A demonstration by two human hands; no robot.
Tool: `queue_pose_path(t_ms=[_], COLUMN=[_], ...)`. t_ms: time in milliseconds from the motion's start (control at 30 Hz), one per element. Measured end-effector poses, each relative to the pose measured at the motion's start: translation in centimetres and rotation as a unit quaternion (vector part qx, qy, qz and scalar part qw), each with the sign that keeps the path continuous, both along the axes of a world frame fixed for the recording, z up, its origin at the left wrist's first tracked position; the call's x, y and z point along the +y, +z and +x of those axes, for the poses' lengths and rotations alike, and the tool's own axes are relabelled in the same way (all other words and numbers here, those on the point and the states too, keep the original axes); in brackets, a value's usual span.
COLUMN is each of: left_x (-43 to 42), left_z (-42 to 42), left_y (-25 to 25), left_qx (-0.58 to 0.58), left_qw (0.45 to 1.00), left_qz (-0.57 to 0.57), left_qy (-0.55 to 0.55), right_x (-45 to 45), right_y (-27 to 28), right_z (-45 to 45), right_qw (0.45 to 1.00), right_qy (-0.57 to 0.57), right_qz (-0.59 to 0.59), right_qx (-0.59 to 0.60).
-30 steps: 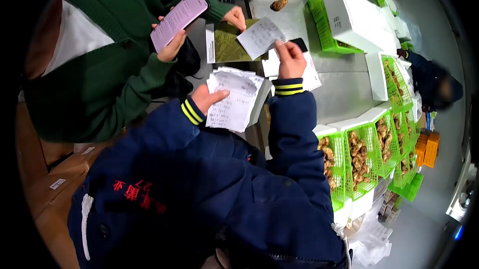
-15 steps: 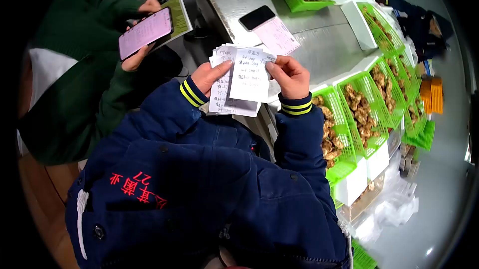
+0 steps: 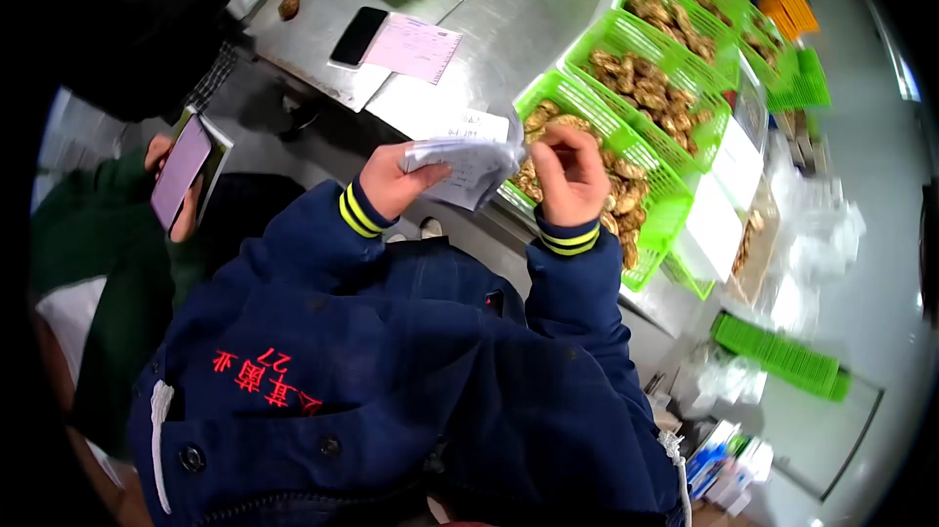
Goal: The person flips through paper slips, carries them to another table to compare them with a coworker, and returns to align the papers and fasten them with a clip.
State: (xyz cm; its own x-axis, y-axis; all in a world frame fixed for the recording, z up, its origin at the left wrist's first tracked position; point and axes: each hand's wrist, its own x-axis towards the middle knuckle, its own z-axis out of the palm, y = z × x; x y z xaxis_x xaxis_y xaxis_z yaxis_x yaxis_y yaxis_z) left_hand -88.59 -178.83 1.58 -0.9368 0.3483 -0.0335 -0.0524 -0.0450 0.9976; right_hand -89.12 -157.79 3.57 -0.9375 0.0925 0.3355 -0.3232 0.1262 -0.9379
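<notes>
Bare steel spans the bench (image 3: 518, 14) between a pink sheet (image 3: 419, 48), with a black phone (image 3: 359, 35) beside it, and the green baskets (image 3: 669, 209) along the right. Grey floor (image 3: 256, 119) shows beyond the bench's near edge, where I see another person holding a phone with a lilac screen (image 3: 180, 173). From my end, the paper slips (image 3: 474, 173) appear before that edge, pinched in my left hand (image 3: 391, 182). My right hand (image 3: 569, 175) curls just beside them; I cannot tell whether its fingertips grip one.

Produce workroom: baskets (image 3: 667, 216) of mushrooms (image 3: 644, 87)
</notes>
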Motion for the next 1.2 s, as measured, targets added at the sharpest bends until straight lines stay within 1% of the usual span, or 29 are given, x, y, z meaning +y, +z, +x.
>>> queue_pose_path(t_ms=[33, 67, 100, 133, 167, 200, 267, 333, 400, 433, 467, 533, 567, 600, 667, 700, 733, 800, 833, 967, 1100, 1200], left_x=[-0.3, -0.6, 0.1, 0.2, 0.3, 0.4, 1.1, 2.1, 3.1, 3.7, 4.3, 5.7, 6.7, 7.6, 9.5, 10.5, 11.6, 13.9, 15.1, 20.3, 26.4, 30.7], left_z=[-0.4, -0.6, -0.7, -0.7, -0.7, -0.7, -0.3, 0.2, 0.8, 1.2, 1.5, 2.1, 2.4, 2.9, 4.0, 4.8, 5.5, 6.9, 7.8, 11.1, 15.3, 18.6], left_y=[-0.2, -0.3, 0.4, 0.0, -0.1, -0.2, -0.4, -0.6, -0.3, -0.2, 0.1, 0.5, 0.7, 0.9, 1.2, 1.5, 1.5, 1.5, 1.5, 0.6, 0.8, 0.7], left_qx=[0.128, 0.252, 0.308, 0.340, 0.344, 0.348, 0.339, 0.332, 0.356, 0.349, 0.351, 0.346, 0.357, 0.359, 0.337, 0.312, 0.312, 0.302, 0.275, 0.275, 0.261, 0.256], left_qw=[0.989, 0.958, 0.942, 0.925, 0.917, 0.907, 0.898, 0.887, 0.870, 0.867, 0.859, 0.841, 0.828, 0.818, 0.805, 0.806, 0.800, 0.802, 0.804, 0.787, 0.748, 0.735], left_qz=[-0.043, -0.079, -0.012, 0.007, 0.019, 0.030, 0.049, 0.070, 0.064, 0.078, 0.084, 0.089, 0.104, 0.110, 0.114, 0.122, 0.126, 0.114, 0.115, 0.119, 0.119, 0.123], left_qy=[-0.061, -0.114, -0.130, -0.167, -0.201, -0.237, -0.277, -0.314, -0.336, -0.348, -0.363, -0.406, -0.420, -0.435, -0.474, -0.487, -0.496, -0.503, -0.515, -0.540, -0.598, -0.616], right_x=[1.0, 1.7, 2.7, 3.6, 4.0, 4.0, 3.6, 3.1, 3.0, 3.2, 3.5, 3.6, 4.2, 4.7, 5.6, 5.9, 6.6, 8.3, 10.1, 14.9, 19.6, 23.1], right_y=[0.7, 1.5, 1.9, 2.4, 3.1, 3.8, 4.7, 4.8, 4.6, 4.5, 4.8, 4.5, 4.0, 3.6, 3.8, 4.0, 4.2, 4.5, 3.6, 2.8, 2.2, 1.7], right_z=[0.9, 1.9, 2.8, 3.8, 4.9, 5.8, 7.7, 10.1, 12.2, 13.2, 14.1, 16.2, 17.4, 18.4, 20.7, 21.6, 22.6, 24.6, 25.8, 30.7, 35.8, 39.8], right_qw=[0.999, 0.996, 0.994, 0.990, 0.986, 0.969, 0.942, 0.941, 0.942, 0.940, 0.926, 0.947, 0.942, 0.956, 0.956, 0.960, 0.957, 0.937, 0.935, 0.915, 0.902, 0.895], right_qy=[-0.048, -0.082, -0.081, -0.079, -0.063, -0.054, -0.065, -0.093, -0.120, -0.133, -0.142, -0.198, -0.203, -0.185, -0.180, -0.199, -0.210, -0.280, -0.297, -0.355, -0.383, -0.398], right_qz=[0.004, 0.001, 0.051, 0.100, 0.149, 0.226, 0.309, 0.311, 0.296, 0.302, 0.339, 0.255, 0.263, 0.213, 0.163, 0.070, 0.069, -0.070, -0.065, -0.115, -0.147, -0.159], right_qx=[0.013, 0.035, 0.047, 0.057, 0.049, 0.079, 0.113, 0.094, 0.101, 0.091, 0.086, -0.014, -0.039, -0.076, -0.163, -0.186, -0.186, -0.195, -0.181, -0.156, -0.135, -0.124])
